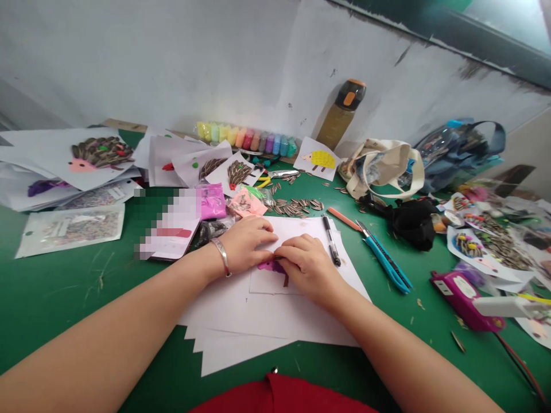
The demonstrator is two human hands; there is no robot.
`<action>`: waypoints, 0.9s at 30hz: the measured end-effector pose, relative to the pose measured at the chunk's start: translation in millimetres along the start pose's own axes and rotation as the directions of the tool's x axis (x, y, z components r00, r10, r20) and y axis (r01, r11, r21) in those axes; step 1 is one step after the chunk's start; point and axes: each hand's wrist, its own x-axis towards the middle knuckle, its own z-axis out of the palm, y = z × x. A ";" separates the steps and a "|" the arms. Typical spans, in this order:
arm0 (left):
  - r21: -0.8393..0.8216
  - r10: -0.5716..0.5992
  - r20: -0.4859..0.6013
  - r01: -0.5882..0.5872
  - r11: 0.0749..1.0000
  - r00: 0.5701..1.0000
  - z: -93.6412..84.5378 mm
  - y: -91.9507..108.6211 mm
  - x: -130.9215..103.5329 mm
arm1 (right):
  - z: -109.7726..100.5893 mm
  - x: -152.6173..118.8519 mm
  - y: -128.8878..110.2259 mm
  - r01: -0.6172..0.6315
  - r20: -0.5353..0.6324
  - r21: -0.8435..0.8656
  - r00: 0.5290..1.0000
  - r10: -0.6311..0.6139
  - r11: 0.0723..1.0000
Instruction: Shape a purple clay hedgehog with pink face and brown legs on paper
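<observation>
My left hand (247, 244), with a silver bracelet at the wrist, lies over a small white card (264, 287), its fingers apart near the card's upper left. My right hand (310, 267) is closed, thumb and fingertips pinched together over the card. A tiny dark thing shows at those fingertips, too covered to name. Below them is a purple clay shape (269, 265) with a brown strip (286, 280), partly hidden by my right hand. Beneath the card spread larger white sheets (279, 318). A black pen (331, 242) rests on the sheets, right of my right hand.
Striped sunflower seeds (297, 206) lie scattered beyond the sheets, near pink clay packets (212, 202). To the right are a blue utility knife (385, 258) and a magenta corded device (467, 301). A bottle (340, 115), cloth bag (383, 166) and clay colours (245, 139) line the wall.
</observation>
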 end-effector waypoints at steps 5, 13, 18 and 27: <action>-0.015 -0.035 0.016 0.035 0.999 0.999 0.1 -0.1 -0.2 | -10.2 -1.2 6.2 -0.071 -0.027 -0.030 0.997 0.070 0.997; -0.006 -0.040 0.009 0.040 0.999 0.999 0.8 -0.8 -0.4 | -3.2 -0.2 -0.7 -0.044 0.026 -0.107 0.999 0.047 0.993; 0.004 -0.025 0.005 0.025 1.000 1.000 0.8 -1.2 -0.5 | -1.1 0.2 -0.9 -0.024 0.036 -0.145 0.999 0.030 0.989; -0.013 -0.033 0.020 0.033 0.999 0.999 0.2 -1.6 -0.1 | -5.8 1.4 5.9 -0.038 0.019 -0.053 0.999 0.039 0.998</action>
